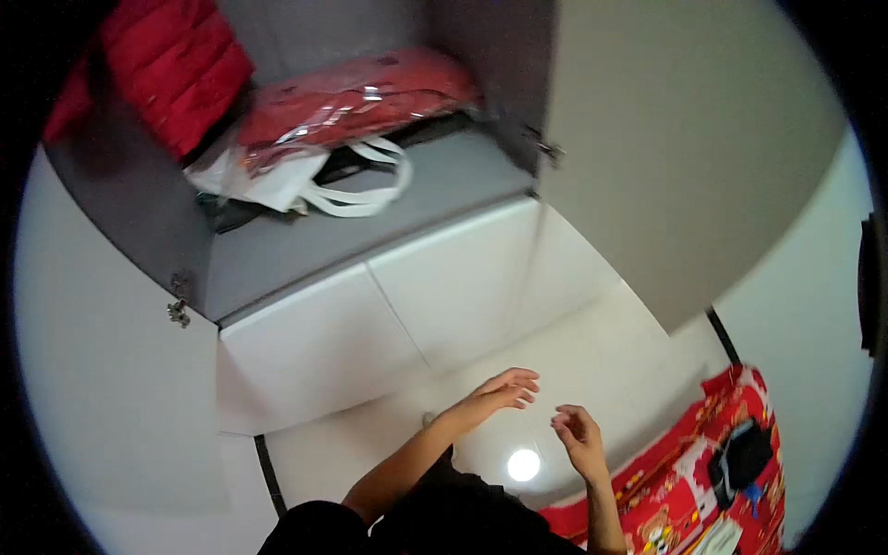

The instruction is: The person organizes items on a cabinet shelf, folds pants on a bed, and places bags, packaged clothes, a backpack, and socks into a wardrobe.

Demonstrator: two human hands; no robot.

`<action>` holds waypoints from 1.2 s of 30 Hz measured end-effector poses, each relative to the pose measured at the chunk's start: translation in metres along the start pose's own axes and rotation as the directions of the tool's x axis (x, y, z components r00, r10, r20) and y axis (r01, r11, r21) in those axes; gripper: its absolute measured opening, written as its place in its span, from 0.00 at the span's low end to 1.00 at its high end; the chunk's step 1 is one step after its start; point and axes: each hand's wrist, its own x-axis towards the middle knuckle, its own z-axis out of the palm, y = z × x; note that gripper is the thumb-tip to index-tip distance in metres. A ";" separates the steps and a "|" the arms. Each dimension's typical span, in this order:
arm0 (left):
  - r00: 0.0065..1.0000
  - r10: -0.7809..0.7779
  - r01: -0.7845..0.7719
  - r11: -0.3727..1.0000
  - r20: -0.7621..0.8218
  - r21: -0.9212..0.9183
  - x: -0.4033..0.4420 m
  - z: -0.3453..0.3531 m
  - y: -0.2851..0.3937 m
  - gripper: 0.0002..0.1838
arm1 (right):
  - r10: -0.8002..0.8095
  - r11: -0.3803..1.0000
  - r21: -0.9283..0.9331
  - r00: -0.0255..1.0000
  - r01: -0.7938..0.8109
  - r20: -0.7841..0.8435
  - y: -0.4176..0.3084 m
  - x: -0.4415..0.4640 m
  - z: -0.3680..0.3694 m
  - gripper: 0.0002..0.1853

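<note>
Left hand [499, 392]: bare, fingers loosely spread and slightly bent, holding nothing; in the air over the pale floor [333, 462], near the low white cupboard front [310, 347].

Right hand [581, 444]: bare, fingers half curled with a gap to the thumb, holding nothing; just beside the left hand, apart from it, between the cupboard front and the red bedding [638, 532].

Cupboard front: nearest thing to the left hand, on its far side; two panels side by side with a narrow seam, beneath the grey shelf [462, 180] of a wardrobe.

Bedding: nearest thing to the right hand, at near right; red, bear-patterned. On it, a black item [745, 453], a small blue piece [754, 499] and a whitish item [720, 536], none clear enough to identify.

Wardrobe doors: two, both standing open; left door [111, 370], pale, and right door [684, 157], greyish, each with a metal hinge.

Red bundle [370, 97]: in clear plastic, at the far side of the shelf, lying partly over a white bag [277, 182], whose looped handles rest on the shelf toward the near side.

Red quilted garment [176, 69]: far left, above the shelf.

Light spot [524, 465]: round, bright, on the floor below the hands.
</note>
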 end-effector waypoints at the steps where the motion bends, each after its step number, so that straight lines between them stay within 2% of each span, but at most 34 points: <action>1: 0.999 0.029 -0.029 1.000 -0.025 -0.003 -0.013 -0.024 0.019 0.21 | -0.030 0.999 -0.038 0.996 0.034 0.087 -0.012 0.033 0.022 0.13; 3: 0.976 0.146 -0.128 0.985 -0.164 0.117 -0.046 -0.078 0.067 0.19 | -0.122 0.991 0.079 0.974 0.108 0.193 -0.038 0.092 0.083 0.12; 4: 0.970 0.165 -0.146 0.983 -0.178 0.115 -0.062 -0.097 0.091 0.19 | -0.128 0.991 0.069 0.968 0.116 0.214 -0.054 0.118 0.109 0.12; 6: 0.897 0.321 -0.236 0.929 -0.304 0.285 -0.091 -0.130 0.137 0.17 | -0.195 0.980 0.097 0.935 0.174 0.296 -0.090 0.164 0.160 0.10; 7: 0.890 0.338 -0.251 0.923 -0.306 0.291 -0.103 -0.146 0.156 0.17 | -0.207 0.978 0.092 0.929 0.188 0.306 -0.106 0.186 0.180 0.10; 10: 0.778 0.472 -0.284 0.853 -0.415 0.437 -0.130 -0.180 0.209 0.15 | -0.341 0.940 0.145 0.865 0.309 0.368 -0.150 0.241 0.219 0.11; 12: 0.704 0.572 -0.281 0.769 -0.421 0.574 -0.136 -0.198 0.244 0.15 | -0.385 0.923 0.125 0.861 0.365 0.332 -0.180 0.278 0.233 0.12; 13: 0.704 0.577 -0.286 0.764 -0.414 0.579 -0.137 -0.205 0.261 0.15 | -0.401 0.916 0.103 0.861 0.389 0.314 -0.200 0.296 0.236 0.13; 15: 0.537 0.711 -0.268 0.655 -0.454 0.707 -0.133 -0.214 0.298 0.15 | -0.427 0.904 0.135 0.862 0.405 0.273 -0.221 0.349 0.235 0.22; 17: 0.428 0.836 0.005 0.379 -0.345 0.925 -0.122 -0.212 0.348 0.16 | -0.303 0.897 0.366 0.948 0.247 0.101 -0.235 0.404 0.239 0.24; 19: 0.356 0.934 0.132 -0.033 -0.016 0.991 -0.106 -0.215 0.389 0.21 | -0.124 0.841 0.539 0.986 0.043 0.115 -0.257 0.454 0.238 0.30; 20: 0.361 0.933 0.135 -0.037 -0.014 0.990 -0.093 -0.220 0.405 0.21 | -0.126 0.794 0.606 0.961 -0.051 0.246 -0.260 0.483 0.233 0.34; 21: 0.377 0.925 0.285 -0.156 0.039 0.946 -0.080 -0.224 0.421 0.28 | -0.133 0.789 0.613 0.960 -0.048 0.246 -0.262 0.504 0.234 0.34; 22: 0.401 0.912 0.425 -0.269 0.087 0.864 -0.068 -0.228 0.433 0.36 | -0.100 0.753 0.649 0.954 -0.114 0.284 -0.263 0.523 0.236 0.36; 23: 0.403 0.911 0.429 -0.275 0.090 0.861 -0.056 -0.235 0.439 0.36 | -0.066 0.713 0.677 0.944 -0.183 0.325 -0.265 0.533 0.239 0.37; 25: 0.568 0.823 0.508 -0.333 -0.018 0.794 -0.028 -0.256 0.442 0.50 | 0.059 0.760 0.601 0.947 -0.248 0.315 -0.270 0.539 0.247 0.38; 26: 0.614 0.782 0.586 -0.359 -0.110 0.727 -0.016 -0.263 0.439 0.58 | 0.051 0.733 0.634 0.949 -0.246 0.310 -0.271 0.544 0.253 0.40; 28: 0.613 0.779 0.613 -0.364 -0.132 0.701 0.003 -0.281 0.424 0.57 | 0.050 0.705 0.661 0.948 -0.257 0.316 -0.271 0.551 0.257 0.41; 30: 0.604 0.779 0.676 -0.389 -0.168 0.626 0.014 -0.294 0.411 0.55 | -0.068 0.501 0.815 0.926 -0.289 0.370 -0.277 0.554 0.257 0.39; 31: 0.600 0.782 0.683 -0.391 -0.170 0.617 0.017 -0.298 0.408 0.55 | -0.074 0.499 0.815 0.923 -0.295 0.379 -0.277 0.562 0.261 0.39; 33: 0.542 0.836 0.694 -0.391 -0.081 0.605 0.023 -0.301 0.401 0.52 | -0.257 0.417 0.856 0.863 -0.306 0.434 -0.272 0.582 0.267 0.34; 34: 0.544 0.834 0.693 -0.390 -0.085 0.607 0.024 -0.301 0.398 0.52 | -0.255 0.381 0.866 0.863 -0.324 0.436 -0.274 0.586 0.272 0.29; 35: 0.534 0.838 0.721 -0.381 -0.113 0.579 0.026 -0.301 0.399 0.53 | -0.252 0.382 0.865 0.864 -0.324 0.435 -0.277 0.587 0.275 0.29; 36: 0.522 0.842 0.749 -0.375 -0.138 0.547 0.026 -0.302 0.403 0.53 | -0.238 0.438 0.865 0.897 -0.243 0.373 -0.281 0.588 0.277 0.28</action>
